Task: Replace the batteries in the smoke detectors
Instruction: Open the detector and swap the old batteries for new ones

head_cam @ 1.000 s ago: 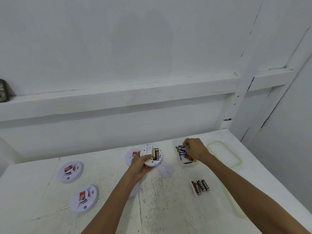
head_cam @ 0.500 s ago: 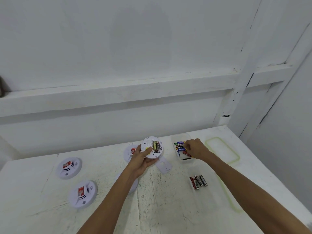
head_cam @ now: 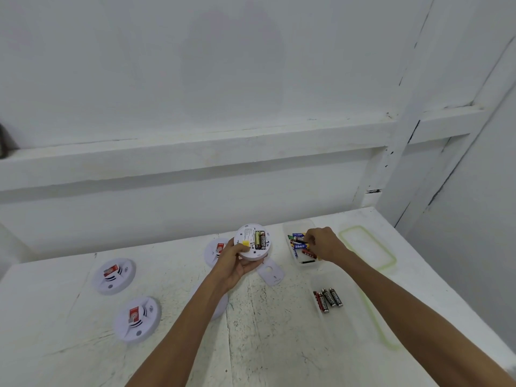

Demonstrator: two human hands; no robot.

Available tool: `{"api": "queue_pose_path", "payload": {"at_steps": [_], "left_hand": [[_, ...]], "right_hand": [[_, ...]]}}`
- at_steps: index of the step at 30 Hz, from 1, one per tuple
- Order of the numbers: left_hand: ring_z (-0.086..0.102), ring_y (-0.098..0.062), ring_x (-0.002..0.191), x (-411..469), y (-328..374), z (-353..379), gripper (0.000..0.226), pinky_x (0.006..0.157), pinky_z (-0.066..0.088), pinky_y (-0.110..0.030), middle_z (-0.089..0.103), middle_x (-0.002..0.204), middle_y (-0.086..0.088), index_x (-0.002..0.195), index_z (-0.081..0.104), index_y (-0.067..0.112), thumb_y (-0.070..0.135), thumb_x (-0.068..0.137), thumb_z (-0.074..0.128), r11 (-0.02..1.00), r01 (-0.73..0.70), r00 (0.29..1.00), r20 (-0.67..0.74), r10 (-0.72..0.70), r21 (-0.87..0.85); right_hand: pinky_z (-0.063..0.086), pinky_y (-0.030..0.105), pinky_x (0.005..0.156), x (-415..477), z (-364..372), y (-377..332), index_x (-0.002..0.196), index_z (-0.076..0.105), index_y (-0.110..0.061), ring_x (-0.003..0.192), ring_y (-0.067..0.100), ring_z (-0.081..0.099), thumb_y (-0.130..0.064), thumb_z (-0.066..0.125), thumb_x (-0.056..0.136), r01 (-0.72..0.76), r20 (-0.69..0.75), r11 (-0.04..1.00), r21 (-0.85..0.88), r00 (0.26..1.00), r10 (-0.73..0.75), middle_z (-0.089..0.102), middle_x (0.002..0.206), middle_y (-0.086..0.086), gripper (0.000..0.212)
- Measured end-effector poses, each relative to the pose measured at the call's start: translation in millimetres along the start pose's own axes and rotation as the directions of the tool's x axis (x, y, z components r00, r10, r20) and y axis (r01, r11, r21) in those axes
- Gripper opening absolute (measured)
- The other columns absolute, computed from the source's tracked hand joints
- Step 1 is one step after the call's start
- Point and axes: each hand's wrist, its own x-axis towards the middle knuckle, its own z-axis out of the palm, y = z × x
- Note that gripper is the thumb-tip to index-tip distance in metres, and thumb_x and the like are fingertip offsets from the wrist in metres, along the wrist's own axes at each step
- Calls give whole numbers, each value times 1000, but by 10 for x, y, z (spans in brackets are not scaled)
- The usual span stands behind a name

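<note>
- My left hand has its grip closed round the open smoke detector, held back-side up just above the tabletop at centre frame.
- Its compartment is uncovered and two fitted batteries lie in it side by side. I cannot tell at this size whether a slot is still free.
- The battery cover lies on the tabletop just below that detector, so closing it is still to do.
- My right hand reaches into the clear tub of mixed batteries right of centre, fingers curled down onto them. I cannot tell whether that grip has one pinched.
- Three dark batteries lie together at lower right, apart from the tub. I judge them to be the spent ones.
- The far-left detector, the lower-left detector and the half-hidden detector behind my left hand lie face up. I cannot tell whether they are done or waiting, so I judge the job partway at best.
- Against a second ago little differs. The left hand keeps the same hold with the same two cells showing. The right hand stays over the tub, its fingers only slightly shifted among the batteries, and the three dark batteries have not moved.
</note>
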Motion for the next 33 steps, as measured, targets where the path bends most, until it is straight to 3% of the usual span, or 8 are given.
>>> {"api": "queue_pose_path", "payload": {"at_steps": [4, 11, 17, 23, 29, 33], "left_hand": [[69, -48, 109, -11, -7, 4, 57, 89, 58, -55, 63, 136, -25, 143, 49, 9, -14, 92, 42, 1000, -5, 1000, 3, 4, 14], [66, -49, 115, 1, -19, 43, 57, 85, 62, -52, 60, 139, -25, 144, 48, 7, -15, 92, 43, 1000, -3, 1000, -17, 3, 6], [63, -50, 119, -13, -36, 96, 54, 84, 62, -52, 62, 136, -23, 143, 50, 7, -14, 93, 44, 1000, 1, 1000, -6, -1, -7], [62, -49, 123, -1, -41, 71, 51, 92, 56, -56, 67, 131, -19, 140, 55, 11, -9, 94, 46, 1000, -6, 1000, 12, 6, 27], [68, -40, 110, -6, 8, 80, 46, 91, 59, -51, 71, 124, -16, 131, 63, 18, -6, 95, 48, 998, -41, 998, 49, 38, 54], [68, -38, 114, 28, 20, 47, 43, 95, 58, -53, 71, 129, -16, 136, 60, 18, 0, 97, 54, 994, -65, 996, 71, 58, 91]], "right_hand": [[56, 34, 81, 18, -38, 13, 111, 71, -8, 92, 27, 67, 4, 47, 90, -24, -59, 999, 37, 998, 26, 71, 107, 14, 34], [55, 28, 77, 17, -69, 36, 111, 71, -6, 88, 25, 69, 1, 44, 95, -8, -57, 997, 73, 998, 12, 72, 105, 14, 33], [53, 29, 82, -21, -45, 25, 109, 72, -6, 97, 28, 66, 1, 46, 93, 12, -45, 997, 75, 999, -9, 74, 104, 13, 32], [50, 23, 79, -29, -3, -4, 112, 72, -6, 98, 25, 67, -3, 54, 93, 23, -1, 998, 60, 1000, -23, 72, 110, 12, 26], [53, 28, 86, -19, -14, -20, 113, 72, -7, 102, 26, 66, -6, 57, 93, 25, 11, 998, 54, 1000, -26, 72, 113, 13, 25], [50, 24, 82, -38, -19, -15, 113, 72, -6, 103, 25, 66, -7, 57, 93, 25, 8, 999, 46, 1000, -25, 72, 112, 12, 25]]}}
